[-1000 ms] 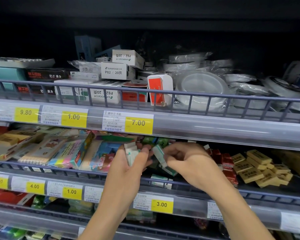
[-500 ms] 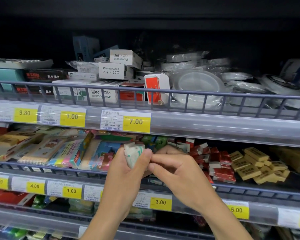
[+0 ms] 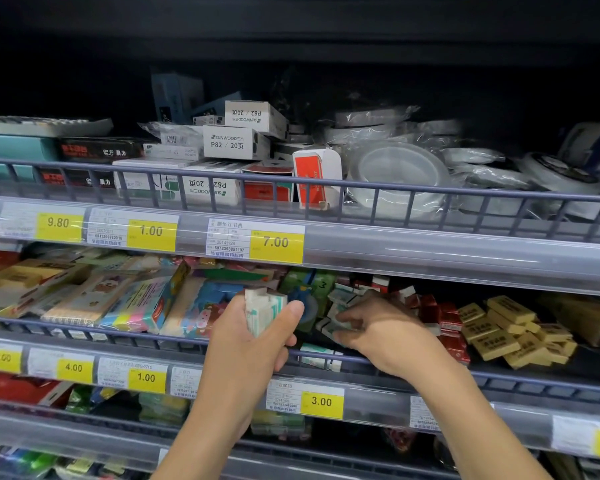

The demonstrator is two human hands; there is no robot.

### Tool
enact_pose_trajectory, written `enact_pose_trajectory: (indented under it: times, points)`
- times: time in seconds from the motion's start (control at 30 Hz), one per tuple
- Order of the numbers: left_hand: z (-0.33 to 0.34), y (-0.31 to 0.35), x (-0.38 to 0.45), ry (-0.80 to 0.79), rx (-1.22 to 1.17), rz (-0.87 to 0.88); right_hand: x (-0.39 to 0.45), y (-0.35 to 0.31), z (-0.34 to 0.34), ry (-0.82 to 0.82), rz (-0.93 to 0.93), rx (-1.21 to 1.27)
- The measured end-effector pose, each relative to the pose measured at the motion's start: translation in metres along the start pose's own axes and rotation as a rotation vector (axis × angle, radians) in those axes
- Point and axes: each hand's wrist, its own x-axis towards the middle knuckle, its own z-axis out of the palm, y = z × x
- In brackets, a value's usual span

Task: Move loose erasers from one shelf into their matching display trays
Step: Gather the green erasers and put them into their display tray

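Observation:
My left hand [image 3: 253, 344] holds a small stack of white erasers with teal sleeves [image 3: 264, 308] upright in front of the middle shelf. My right hand [image 3: 378, 327] reaches over the wire rail into the shelf, its fingers closed on another white and teal eraser [image 3: 342, 329] among a loose pile of the same kind [image 3: 340, 299]. One more white and teal eraser [image 3: 317, 355] lies just behind the rail below my hands. Red-wrapped erasers [image 3: 444, 317] and yellow erasers [image 3: 510, 330] lie to the right.
A blue wire rail [image 3: 118, 336] fronts the middle shelf, with price tags under it. Colourful notebook packs [image 3: 136, 299] fill the shelf's left half. The upper shelf holds white boxes [image 3: 232, 142] and clear tape rolls [image 3: 395, 168]. Lower shelves show green packs [image 3: 160, 407].
My right hand has left the stack in my left hand and moved right and deeper into the shelf onto the loose erasers. My left hand has stayed in place with its stack.

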Motion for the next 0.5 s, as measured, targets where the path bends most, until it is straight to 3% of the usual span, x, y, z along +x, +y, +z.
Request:
enact_pose_trajectory:
  times: [0.2,0.5]
  points:
    - [-0.001,-0.001,0.001,0.008,0.007,-0.007,0.008,-0.009,-0.008,-0.182,-0.051,-0.115]
    - [0.000,0.001,0.001,0.021,-0.029,-0.024,0.010,-0.011,-0.008,-0.200,-0.102,-0.152]
